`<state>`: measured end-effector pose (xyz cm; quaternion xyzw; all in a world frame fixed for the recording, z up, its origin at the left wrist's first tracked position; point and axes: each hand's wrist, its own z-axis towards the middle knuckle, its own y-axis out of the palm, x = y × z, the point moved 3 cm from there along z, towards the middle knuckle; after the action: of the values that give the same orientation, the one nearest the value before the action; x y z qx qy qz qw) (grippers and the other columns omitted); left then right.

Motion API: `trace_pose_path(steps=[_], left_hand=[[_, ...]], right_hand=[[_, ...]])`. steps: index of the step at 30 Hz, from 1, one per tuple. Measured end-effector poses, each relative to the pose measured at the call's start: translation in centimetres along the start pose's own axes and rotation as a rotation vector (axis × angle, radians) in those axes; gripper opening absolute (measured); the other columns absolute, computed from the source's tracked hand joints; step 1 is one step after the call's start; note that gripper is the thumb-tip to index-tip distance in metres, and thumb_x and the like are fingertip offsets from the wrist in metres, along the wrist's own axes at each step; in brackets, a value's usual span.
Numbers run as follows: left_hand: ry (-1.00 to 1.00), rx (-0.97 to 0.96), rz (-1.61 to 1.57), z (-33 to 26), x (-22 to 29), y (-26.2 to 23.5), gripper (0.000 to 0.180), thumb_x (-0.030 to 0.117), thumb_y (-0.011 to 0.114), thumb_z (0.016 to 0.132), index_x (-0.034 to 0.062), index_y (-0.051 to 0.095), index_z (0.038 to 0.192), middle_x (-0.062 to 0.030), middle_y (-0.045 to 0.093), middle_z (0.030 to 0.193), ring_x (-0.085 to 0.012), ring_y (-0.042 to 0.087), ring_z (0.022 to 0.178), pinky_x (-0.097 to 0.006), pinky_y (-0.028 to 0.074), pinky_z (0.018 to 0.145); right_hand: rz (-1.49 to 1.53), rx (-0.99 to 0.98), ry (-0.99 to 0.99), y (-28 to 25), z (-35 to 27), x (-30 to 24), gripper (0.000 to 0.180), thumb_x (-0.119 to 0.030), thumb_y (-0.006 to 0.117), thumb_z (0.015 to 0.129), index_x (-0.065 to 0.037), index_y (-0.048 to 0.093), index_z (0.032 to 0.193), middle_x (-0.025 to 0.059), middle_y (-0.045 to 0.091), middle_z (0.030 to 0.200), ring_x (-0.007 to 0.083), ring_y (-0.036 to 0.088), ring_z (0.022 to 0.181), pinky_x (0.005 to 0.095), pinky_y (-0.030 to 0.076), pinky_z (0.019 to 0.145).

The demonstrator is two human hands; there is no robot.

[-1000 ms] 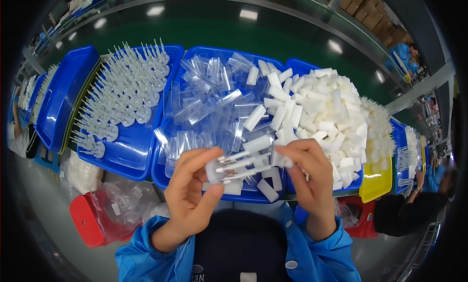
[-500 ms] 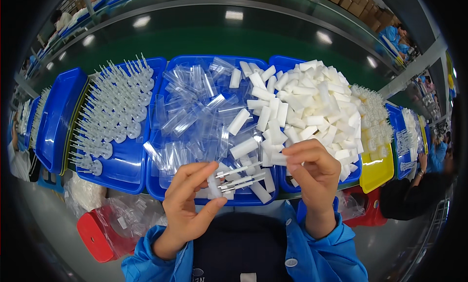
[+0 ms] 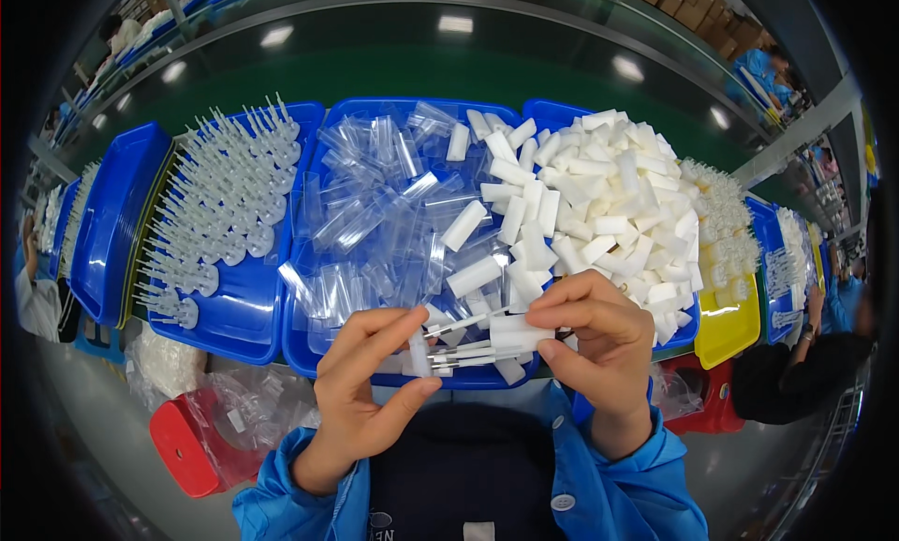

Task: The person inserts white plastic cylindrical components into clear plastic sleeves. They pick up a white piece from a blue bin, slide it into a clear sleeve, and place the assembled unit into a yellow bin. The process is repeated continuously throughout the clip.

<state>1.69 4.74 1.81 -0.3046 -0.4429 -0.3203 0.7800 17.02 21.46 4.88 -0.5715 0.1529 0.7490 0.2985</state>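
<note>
My left hand (image 3: 367, 382) pinches a small clear tube (image 3: 419, 352) between thumb and fingers, just in front of the middle blue tray (image 3: 375, 372). My right hand (image 3: 599, 344) grips a white rectangular block (image 3: 520, 333) with thin white rods (image 3: 464, 356) sticking out toward the left hand. Both hands hover close together over the near edge of that tray, which holds several clear plastic sleeves (image 3: 384, 204) and white blocks (image 3: 609, 195).
A blue tray (image 3: 234, 316) of upright white pointed pieces (image 3: 225, 195) lies to the left, another blue tray (image 3: 108, 223) beyond it. A yellow bin (image 3: 726, 330) sits right. A red container (image 3: 187, 443) with plastic bags stands low left. Other workers sit at the edges.
The hands have drawn slightly apart, the left holding a clear tube and the right holding the white block with its rods. The view has shifted a little over the trays.
</note>
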Motion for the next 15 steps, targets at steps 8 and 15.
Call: trace_pose_path(steps=[8,15], left_hand=[[0.008,-0.055,0.062,0.5,0.5,0.4,0.056,0.007,0.08,0.071,-0.005,0.061,0.122,-0.0168,0.062,0.108,-0.0235,0.061,0.093,-0.031,0.048,0.08],[0.01,-0.106,0.139,0.6,0.3,0.1,0.058,0.011,0.082,0.069,-0.0025,0.062,0.122,-0.0124,0.064,0.104,-0.0215,0.061,0.09,-0.031,0.041,0.081]], right_hand=[[-0.25,-0.095,-0.1,0.5,0.2,-1.2,0.029,0.009,0.067,0.07,-0.001,0.073,0.097,0.0111,0.064,0.1,0.0166,0.063,0.083,0.0249,0.05,0.07],[-0.464,-0.091,-0.292,1.2,0.6,-2.5,0.03,0.008,0.069,0.07,-0.001,0.073,0.098,0.01,0.065,0.095,0.015,0.063,0.077,0.0228,0.05,0.064]])
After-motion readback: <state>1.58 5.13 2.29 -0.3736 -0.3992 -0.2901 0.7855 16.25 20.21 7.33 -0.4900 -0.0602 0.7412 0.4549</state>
